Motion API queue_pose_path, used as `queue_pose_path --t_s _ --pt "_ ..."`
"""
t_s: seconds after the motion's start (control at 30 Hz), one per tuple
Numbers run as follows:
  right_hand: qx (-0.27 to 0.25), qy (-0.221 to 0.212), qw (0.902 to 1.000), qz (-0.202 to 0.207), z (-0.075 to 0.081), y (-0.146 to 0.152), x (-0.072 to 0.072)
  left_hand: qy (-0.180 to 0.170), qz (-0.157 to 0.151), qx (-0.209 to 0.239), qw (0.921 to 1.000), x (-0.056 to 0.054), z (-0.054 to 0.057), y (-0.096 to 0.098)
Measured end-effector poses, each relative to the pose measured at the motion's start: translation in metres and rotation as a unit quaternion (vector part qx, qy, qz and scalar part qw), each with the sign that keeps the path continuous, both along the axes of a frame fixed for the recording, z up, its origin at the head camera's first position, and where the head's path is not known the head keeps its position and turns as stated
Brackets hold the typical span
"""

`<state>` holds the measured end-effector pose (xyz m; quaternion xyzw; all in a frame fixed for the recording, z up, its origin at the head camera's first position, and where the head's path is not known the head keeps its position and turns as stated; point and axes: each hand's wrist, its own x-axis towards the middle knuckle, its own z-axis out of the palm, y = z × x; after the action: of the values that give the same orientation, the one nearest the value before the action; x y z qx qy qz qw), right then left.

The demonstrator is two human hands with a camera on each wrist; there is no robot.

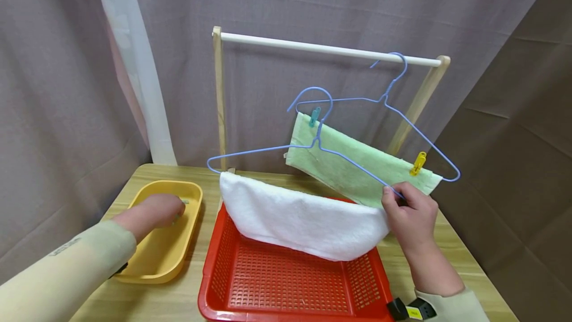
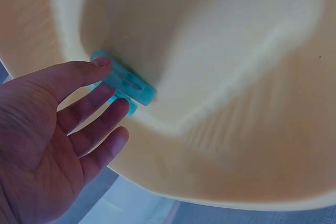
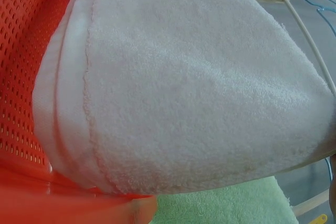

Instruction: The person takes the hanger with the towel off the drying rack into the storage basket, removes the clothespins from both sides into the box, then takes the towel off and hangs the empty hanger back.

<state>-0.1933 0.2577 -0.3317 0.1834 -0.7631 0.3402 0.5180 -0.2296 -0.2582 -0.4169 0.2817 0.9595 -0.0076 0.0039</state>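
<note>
My left hand (image 1: 163, 208) is down in the yellow tray (image 1: 196, 198), its thumb and a fingertip pinching a teal clothespin (image 2: 128, 82). Another bit of teal shows behind the fingers; I cannot tell whether it belongs to the same clothespin. My right hand (image 1: 413, 215) grips the right end of a blue wire hanger (image 1: 263, 149) together with the corner of a white towel (image 1: 304, 220). The folded towel drapes over the hanger's lower bar, above the red basket (image 1: 286, 280). In the right wrist view the towel (image 3: 194, 82) fills most of the picture.
Behind stands a wooden rack with a white rod (image 1: 308, 47). A second blue hanger (image 1: 422, 135) hooks over it, carrying a green towel (image 1: 348, 158) clipped by a teal clothespin (image 1: 315, 116) and a yellow clothespin (image 1: 418, 164). Grey curtains (image 1: 192, 88) back the wooden table (image 1: 464, 277).
</note>
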Motion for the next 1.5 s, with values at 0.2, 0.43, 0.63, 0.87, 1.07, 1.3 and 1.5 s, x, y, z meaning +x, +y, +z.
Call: queue_pose_path --t_s 0.2,0.43,0.63,0.87,1.07,1.3,1.5 --pt "-0.001 -0.002 1.0 0.002 0.001 0.0 0.001 -0.011 0.014 -0.008 0.9998 0.001 0.006 -0.002" --pt "-0.003 -0.001 0.9999 0.011 0.002 -0.001 0.002 -0.034 0.021 -0.025 0.9989 -0.003 0.01 -0.004" --pt "-0.002 -0.001 1.0 0.009 0.003 -0.002 0.002 -0.045 0.022 -0.014 0.9987 -0.007 0.014 -0.008" --pt "0.003 -0.002 1.0 0.006 0.004 -0.003 0.004 -0.061 0.042 0.049 0.996 -0.005 0.042 0.004" --pt "0.004 0.0 1.0 0.003 0.006 -0.003 0.004 -0.056 0.044 0.091 0.9933 0.001 0.064 0.018" --pt "0.003 0.005 1.0 0.001 0.006 0.0 0.004 0.003 0.024 0.131 0.9911 0.015 0.074 0.036" --pt "-0.004 0.005 1.0 0.003 0.004 0.002 0.006 0.015 0.067 0.178 0.9817 0.037 0.075 0.047"
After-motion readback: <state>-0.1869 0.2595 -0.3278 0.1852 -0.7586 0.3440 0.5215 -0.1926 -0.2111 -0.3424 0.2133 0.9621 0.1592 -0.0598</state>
